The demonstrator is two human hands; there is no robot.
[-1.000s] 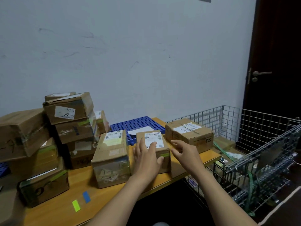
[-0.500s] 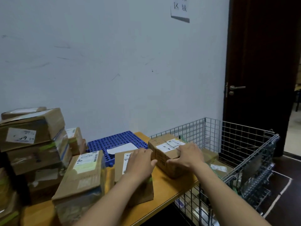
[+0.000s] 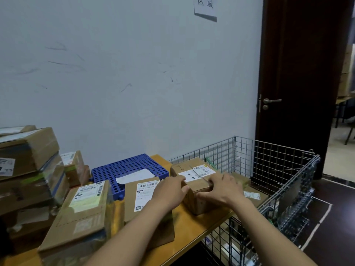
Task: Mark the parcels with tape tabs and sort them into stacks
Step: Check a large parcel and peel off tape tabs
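A brown parcel (image 3: pixel 194 170) with white labels sits at the right end of the wooden table (image 3: pixel 194 225). My left hand (image 3: pixel 170 191) grips its left near corner, thumb on the front face. My right hand (image 3: pixel 222 189) curls over its right near edge. Left of it lies a flatter parcel (image 3: pixel 138 196) with a barcode label, partly under my left forearm. A taller parcel (image 3: pixel 84 215) stands further left. A stack of parcels (image 3: pixel 28 169) with green tape rises at the far left.
A blue perforated pallet (image 3: pixel 124 167) with a white paper on it lies behind the parcels. A wire cage trolley (image 3: pixel 284 181) holding more parcels stands to the right of the table. A dark door (image 3: pixel 299 89) is at the right, the wall behind.
My left hand has left the middle parcel and joined my right hand on the right-hand parcel. The view has swung right and up, so the tape tabs on the table are out of sight.
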